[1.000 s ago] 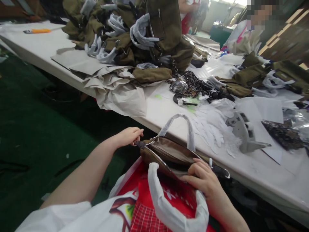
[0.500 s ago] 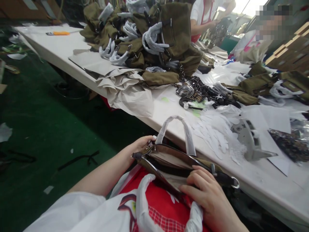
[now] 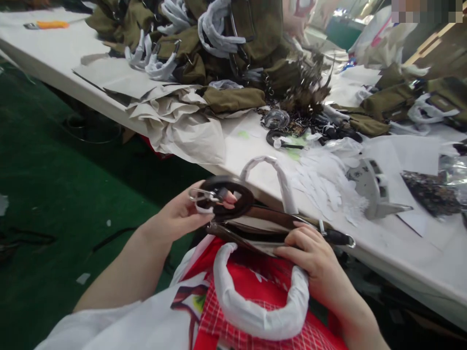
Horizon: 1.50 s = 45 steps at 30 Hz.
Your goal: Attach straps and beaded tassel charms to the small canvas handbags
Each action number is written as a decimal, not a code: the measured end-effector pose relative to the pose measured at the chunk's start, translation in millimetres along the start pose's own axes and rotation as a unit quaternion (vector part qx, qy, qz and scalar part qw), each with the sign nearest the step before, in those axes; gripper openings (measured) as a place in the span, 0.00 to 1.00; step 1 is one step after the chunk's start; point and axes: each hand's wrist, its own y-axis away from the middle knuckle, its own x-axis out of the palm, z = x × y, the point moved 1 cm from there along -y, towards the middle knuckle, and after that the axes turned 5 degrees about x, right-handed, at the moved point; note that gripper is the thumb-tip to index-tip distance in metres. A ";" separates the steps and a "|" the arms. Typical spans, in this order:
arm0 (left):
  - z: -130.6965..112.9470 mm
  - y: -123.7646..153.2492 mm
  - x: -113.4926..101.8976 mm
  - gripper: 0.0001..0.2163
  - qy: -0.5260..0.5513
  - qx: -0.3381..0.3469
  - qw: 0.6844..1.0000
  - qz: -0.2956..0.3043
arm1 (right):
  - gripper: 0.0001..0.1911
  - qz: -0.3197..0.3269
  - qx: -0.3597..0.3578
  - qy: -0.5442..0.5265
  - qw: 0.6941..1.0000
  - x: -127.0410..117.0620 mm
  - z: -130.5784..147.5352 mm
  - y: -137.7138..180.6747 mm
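My left hand (image 3: 184, 211) is closed on a coiled dark strap (image 3: 243, 194) with a silver clasp, held over the left end of an open handbag (image 3: 257, 214). The handbag rests against my lap and the table edge; its zip is undone and a pale lining shows. My right hand (image 3: 310, 253) grips the near edge of the opening, thumb partly hidden. One wrapped handle (image 3: 260, 323) hangs towards me over a red apron (image 3: 244, 277), while the other wrapped handle (image 3: 280, 177) stands up on the far side.
Olive handbags (image 3: 255, 43) are piled at the back of the white table (image 3: 36, 68). Crumpled paper (image 3: 182, 126), chains (image 3: 306, 121), white paper pieces (image 3: 321, 189) and a tape dispenser (image 3: 372, 189) lie nearer. An orange cutter (image 3: 51, 25) is far left. A person works opposite.
My left hand has come up from the bag's left end and now holds the coiled strap. The near handle has swung lower. Across the table, a blurred bunch of chains has come down.
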 end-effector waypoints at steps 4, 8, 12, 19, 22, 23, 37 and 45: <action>-11.1 -21.1 27.2 0.15 -0.191 -0.001 0.940 0.283 | 0.10 -0.001 -0.007 0.015 1.000 -0.8 2.3 -1.5; 10.1 -37.9 51.9 0.13 -0.369 0.009 0.844 0.389 | 0.11 0.014 -0.017 0.023 1.000 -1.1 4.2 -3.6; 35.8 -47.1 70.0 0.12 -0.512 0.009 0.788 0.341 | 0.10 0.014 -0.029 0.015 0.999 -0.3 6.2 -7.1; 26.5 -66.3 74.5 0.14 -0.498 0.017 0.785 0.368 | 0.09 -0.033 -0.011 -0.011 0.999 -2.1 -8.6 -7.9; 15.1 -69.5 68.8 0.13 -0.410 0.121 0.851 0.306 | 0.06 -0.094 0.047 -0.036 0.994 -2.1 -31.7 -6.4; 13.7 -70.5 66.0 0.13 -0.398 0.150 0.864 0.272 | 0.05 -0.110 0.077 -0.052 0.990 -0.7 -41.8 -6.2; 96.7 -76.1 11.8 0.29 -0.311 -0.095 0.946 0.007 | 0.24 -0.214 0.318 0.046 0.922 23.2 -128.5 -27.3; 85.4 -102.8 16.6 0.20 -0.158 -0.088 0.981 -0.070 | 0.19 -0.224 0.325 0.006 0.919 41.9 -148.8 -43.1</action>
